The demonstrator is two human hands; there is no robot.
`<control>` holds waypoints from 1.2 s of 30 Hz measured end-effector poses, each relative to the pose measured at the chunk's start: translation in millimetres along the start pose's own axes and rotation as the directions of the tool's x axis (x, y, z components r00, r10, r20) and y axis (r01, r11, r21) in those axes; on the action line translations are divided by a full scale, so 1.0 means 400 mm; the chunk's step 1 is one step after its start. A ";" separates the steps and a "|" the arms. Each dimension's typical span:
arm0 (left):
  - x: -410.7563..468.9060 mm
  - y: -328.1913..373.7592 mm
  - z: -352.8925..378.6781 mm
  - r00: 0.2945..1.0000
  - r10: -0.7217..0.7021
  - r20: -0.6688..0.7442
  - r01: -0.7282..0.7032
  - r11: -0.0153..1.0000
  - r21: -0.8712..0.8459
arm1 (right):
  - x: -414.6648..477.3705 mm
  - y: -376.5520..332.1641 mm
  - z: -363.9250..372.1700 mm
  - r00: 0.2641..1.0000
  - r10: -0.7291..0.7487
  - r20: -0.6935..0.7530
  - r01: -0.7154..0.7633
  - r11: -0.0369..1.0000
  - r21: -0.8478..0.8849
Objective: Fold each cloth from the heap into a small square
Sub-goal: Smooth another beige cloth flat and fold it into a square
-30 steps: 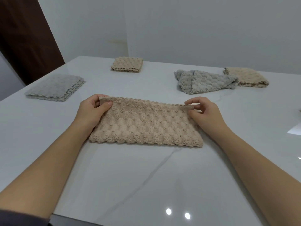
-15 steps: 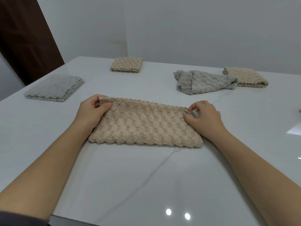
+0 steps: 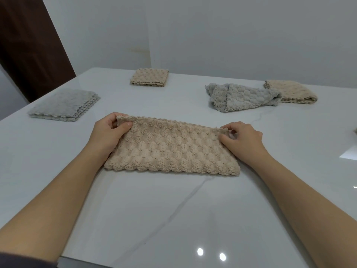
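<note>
1. Head view: the beige cloth (image 3: 172, 147) lay at centre frame on the white marble table (image 3: 173, 219), already folded to a long strip. I judged the step to be squaring its far corners; the next move would call for bringing one short end over the other.
2. The left hand (image 3: 110, 134) pinched the far-left corner, thumb on top and fingers curled underneath.
3. The right hand (image 3: 241, 138) pinched the far-right corner between curled fingertips, the strip spanning between both hands.
4. A crumpled grey cloth (image 3: 241, 96) waited at upper right, touching a folded beige one (image 3: 291, 91); folded squares sat at upper left (image 3: 63, 105) and top centre (image 3: 149, 77).
</note>
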State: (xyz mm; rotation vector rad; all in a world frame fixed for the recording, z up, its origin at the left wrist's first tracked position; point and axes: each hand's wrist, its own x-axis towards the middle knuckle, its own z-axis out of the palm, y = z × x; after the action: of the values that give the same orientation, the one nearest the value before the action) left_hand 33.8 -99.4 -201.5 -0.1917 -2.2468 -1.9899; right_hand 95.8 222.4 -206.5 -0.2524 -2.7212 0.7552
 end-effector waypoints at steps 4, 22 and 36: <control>-0.001 0.003 0.001 1.000 0.004 -0.003 -0.004 1.000 -0.002 | -0.008 -0.009 -0.010 1.000 -0.019 -0.011 0.020 0.990 0.143; -0.006 0.010 0.004 1.000 0.011 -0.007 -0.011 0.999 0.030 | -0.005 0.002 0.007 0.999 -0.035 -0.009 0.036 0.989 0.142; -0.014 0.041 -0.005 0.998 0.058 0.010 -0.058 0.998 0.026 | -0.016 -0.005 -0.061 0.996 0.041 0.074 -0.084 0.463 0.882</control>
State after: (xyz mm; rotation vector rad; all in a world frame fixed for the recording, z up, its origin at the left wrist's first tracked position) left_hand 42.3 -99.6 -186.1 -0.2615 -2.2446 -1.9340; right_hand 109.8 230.6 -186.9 -0.0733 -1.9433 2.0806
